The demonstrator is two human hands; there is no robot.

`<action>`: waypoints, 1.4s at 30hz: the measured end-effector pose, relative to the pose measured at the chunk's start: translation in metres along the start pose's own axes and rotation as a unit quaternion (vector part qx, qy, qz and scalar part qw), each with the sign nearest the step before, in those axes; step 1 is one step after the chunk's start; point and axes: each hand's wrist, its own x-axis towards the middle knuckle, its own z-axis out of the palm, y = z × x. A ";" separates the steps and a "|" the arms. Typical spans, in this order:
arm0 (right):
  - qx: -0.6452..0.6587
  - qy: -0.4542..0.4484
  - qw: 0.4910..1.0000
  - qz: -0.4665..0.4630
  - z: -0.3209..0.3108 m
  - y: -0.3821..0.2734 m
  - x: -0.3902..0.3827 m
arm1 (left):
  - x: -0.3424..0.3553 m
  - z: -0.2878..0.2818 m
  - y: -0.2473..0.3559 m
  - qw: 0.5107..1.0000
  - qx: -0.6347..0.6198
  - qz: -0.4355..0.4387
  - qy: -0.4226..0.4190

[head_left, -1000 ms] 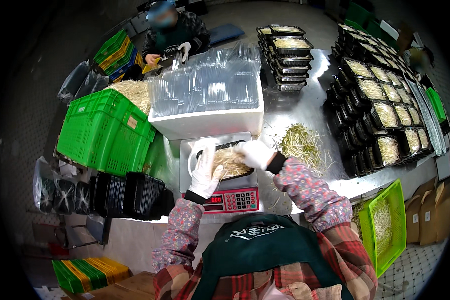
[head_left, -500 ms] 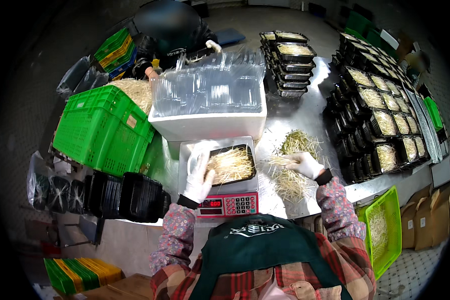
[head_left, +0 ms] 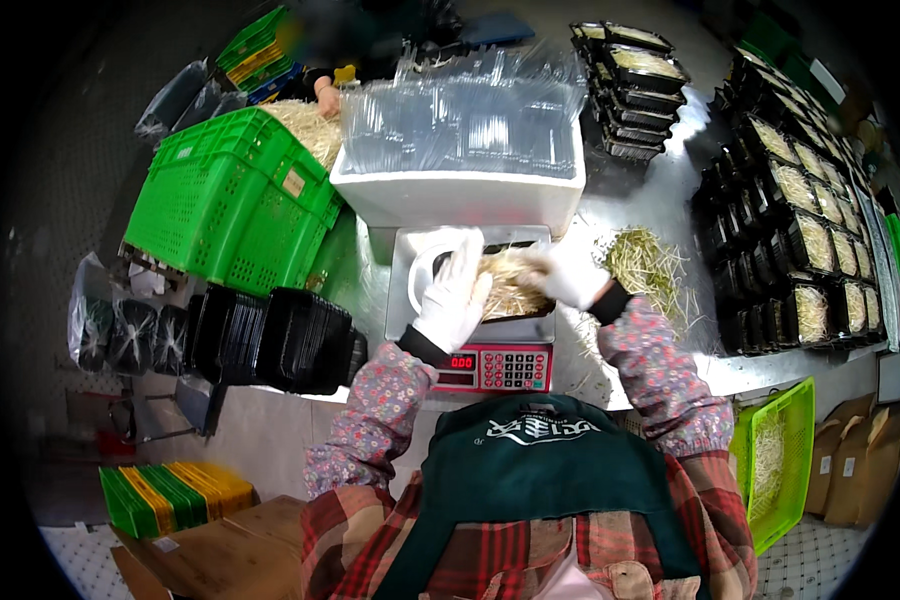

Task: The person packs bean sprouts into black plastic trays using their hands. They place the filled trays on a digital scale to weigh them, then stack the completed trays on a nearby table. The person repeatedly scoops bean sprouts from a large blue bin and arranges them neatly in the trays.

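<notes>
A black tray [head_left: 515, 312] filled with pale sprouts [head_left: 510, 290] sits on the metal pan of a red digital scale [head_left: 495, 368]. At the tray's left side is my white-gloved left hand [head_left: 455, 300], its fingers stretched out and touching the sprouts. A white curved rim [head_left: 418, 275] shows beside that hand. My gloved right hand [head_left: 575, 278], smeared by motion, is at the tray's right end. Blurred sprouts show at its fingers, over the tray. To the right of the scale lies a loose heap of greenish sprouts [head_left: 645, 265] on the metal table.
Behind the scale stands a white foam box [head_left: 460, 200] packed with clear plastic lids [head_left: 450, 125]. A green crate [head_left: 225, 205] and stacked black trays [head_left: 305, 340] are at left. Filled trays [head_left: 635, 90] stand in stacks at right. Another person's hand [head_left: 327, 97] touches sprouts at the back.
My right hand has moved left with a bunch of sprouts, from the loose heap to the tray. My left hand stays at the tray's left side. The whole view has shifted.
</notes>
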 end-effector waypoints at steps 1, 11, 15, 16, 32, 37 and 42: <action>-0.060 -0.013 0.998 0.000 0.008 0.007 0.005 | -0.006 0.011 -0.004 0.997 0.042 -0.007 -0.060; 0.091 0.028 0.987 0.132 -0.036 0.049 -0.075 | -0.024 0.009 -0.013 0.994 0.007 -0.025 -0.103; 0.104 -0.057 0.960 0.255 -0.014 0.104 -0.140 | -0.016 -0.015 0.003 0.997 -0.001 -0.032 -0.064; -0.022 -0.155 0.955 0.253 -0.007 0.119 -0.149 | -0.012 -0.010 0.004 0.996 0.020 -0.037 -0.083; -0.212 0.095 0.973 -0.011 0.071 -0.022 -0.019 | -0.009 0.040 -0.011 0.980 0.128 -0.009 -0.152; -0.153 0.011 0.987 0.046 0.054 -0.036 0.005 | 0.018 0.028 -0.007 0.953 0.175 -0.034 -0.245; -0.163 0.035 0.985 -0.046 0.049 -0.016 0.002 | 0.003 0.039 -0.017 0.974 0.133 0.005 -0.182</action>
